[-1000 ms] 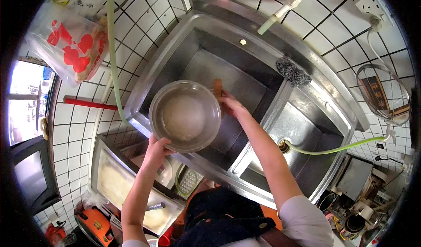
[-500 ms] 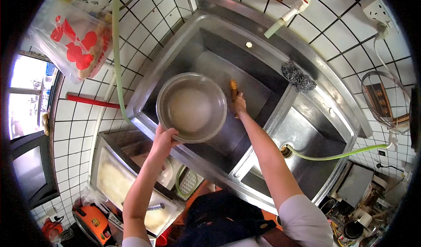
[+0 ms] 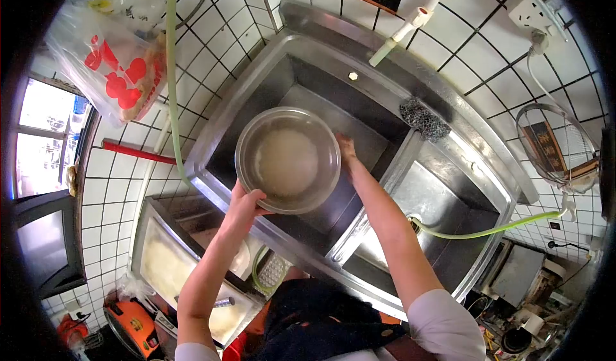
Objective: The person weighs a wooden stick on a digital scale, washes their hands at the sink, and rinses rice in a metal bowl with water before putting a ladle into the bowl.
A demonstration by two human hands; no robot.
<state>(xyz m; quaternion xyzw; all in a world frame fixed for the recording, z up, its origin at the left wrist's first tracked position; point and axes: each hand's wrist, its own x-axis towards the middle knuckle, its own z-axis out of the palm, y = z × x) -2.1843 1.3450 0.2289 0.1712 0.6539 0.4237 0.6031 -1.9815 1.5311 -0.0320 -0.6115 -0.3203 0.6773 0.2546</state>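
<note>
A round metal bowl (image 3: 289, 204) with cloudy, whitish liquid (image 3: 287, 162) in it is over the large left basin of the steel sink (image 3: 378, 130). My left hand (image 3: 244, 202) grips its near-left rim, the thumb lying over the edge. My right hand (image 3: 346, 149) is close against the bowl's right side, inside the basin. Its fingers are partly hidden behind the bowl, so I cannot tell if they touch it or hold anything.
A steel-wool scourer (image 3: 423, 118) sits on the sink ledge. A green hose (image 3: 494, 234) runs into the right basin. The tap pipe (image 3: 401, 37) juts from the tiled wall. A container of pale contents (image 3: 170, 258) and a grater (image 3: 273, 271) are at lower left.
My right hand has drawn in to the bowl's right side, and the yellowish-brown thing at its fingers is out of sight. The bowl stays in my left hand; the view has shifted slightly.
</note>
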